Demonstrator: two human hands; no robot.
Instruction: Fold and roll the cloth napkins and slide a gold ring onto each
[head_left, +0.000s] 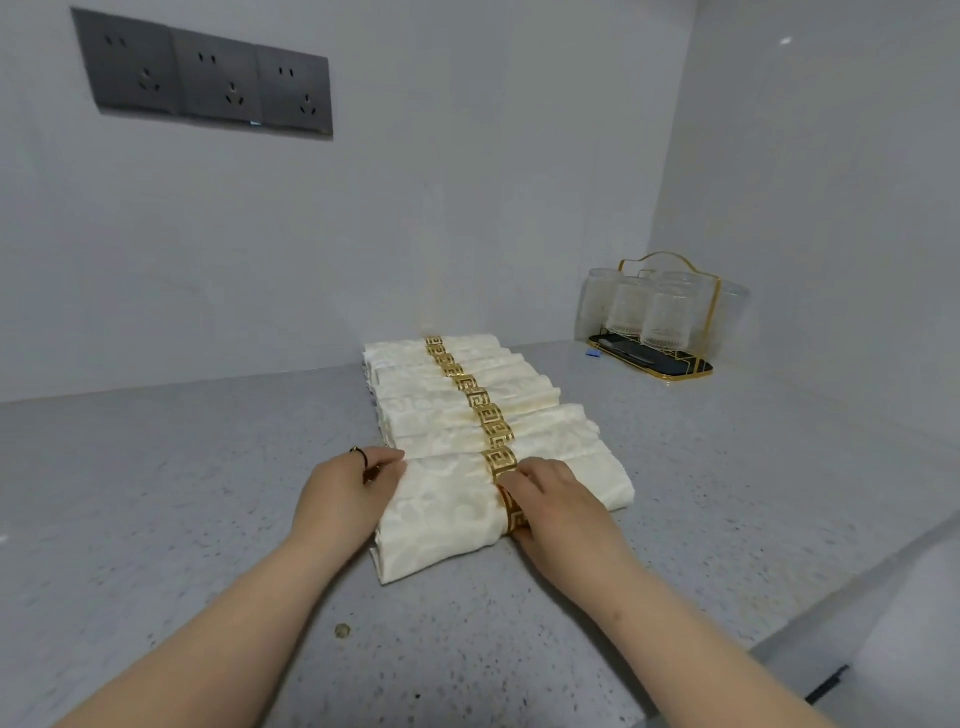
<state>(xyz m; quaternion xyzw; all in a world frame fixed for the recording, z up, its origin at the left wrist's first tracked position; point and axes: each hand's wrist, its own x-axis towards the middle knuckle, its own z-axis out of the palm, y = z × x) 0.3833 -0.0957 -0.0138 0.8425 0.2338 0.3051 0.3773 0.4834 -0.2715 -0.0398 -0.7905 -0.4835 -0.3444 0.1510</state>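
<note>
Napkins (467, 400) lie rolled in a row in the middle of the gray counter (156, 493). Each one has a gold band around it. Far left, on the wall, are 3 dark sockets (202, 78). Next comes my left hand (348, 488). Its fingers are bent and close together, and it holds the left end of the nearest napkin (441, 519). A small brown crumb (342, 631) lies on the counter between my 2 arms. The nearest napkin lies flat on the counter and touches the one behind it. Its gold ring (511, 512) sits around its middle. My right hand (558, 512) pinches this ring, with fingers on top and thumb at the near side. Far right, in the corner, clear glasses (660, 317) stand in a gold rack (675, 365) with a dark bottom.
</note>
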